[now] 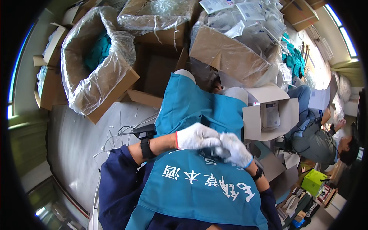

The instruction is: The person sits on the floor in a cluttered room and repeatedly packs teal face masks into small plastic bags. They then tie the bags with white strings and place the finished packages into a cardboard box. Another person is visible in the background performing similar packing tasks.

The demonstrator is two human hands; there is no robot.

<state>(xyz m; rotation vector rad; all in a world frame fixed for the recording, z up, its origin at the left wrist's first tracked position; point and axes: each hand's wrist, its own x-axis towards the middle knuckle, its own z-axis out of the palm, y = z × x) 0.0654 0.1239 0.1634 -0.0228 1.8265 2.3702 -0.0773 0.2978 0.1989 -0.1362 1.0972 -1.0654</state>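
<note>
My left hand (197,136), in a white knit glove with a red cuff, is closed in front of my teal apron (199,180). Close against it is my right hand (235,150), in a white glove with a blue cuff, its fingers curled and somewhat blurred. The fingertips of both hands meet. Something thin and clear may show by the right fingers, but what they hold is too small and blurred to name. An open white carton (271,113) with white printed packets (271,116) inside stands just beyond my right hand.
A plastic-lined carton (111,90) at the far left holds teal items (99,51). Beside it is an open brown carton (143,97). A large carton (230,55) is heaped with white packets (251,11). A co-worker (322,142) sits at the right, near more teal items (293,57).
</note>
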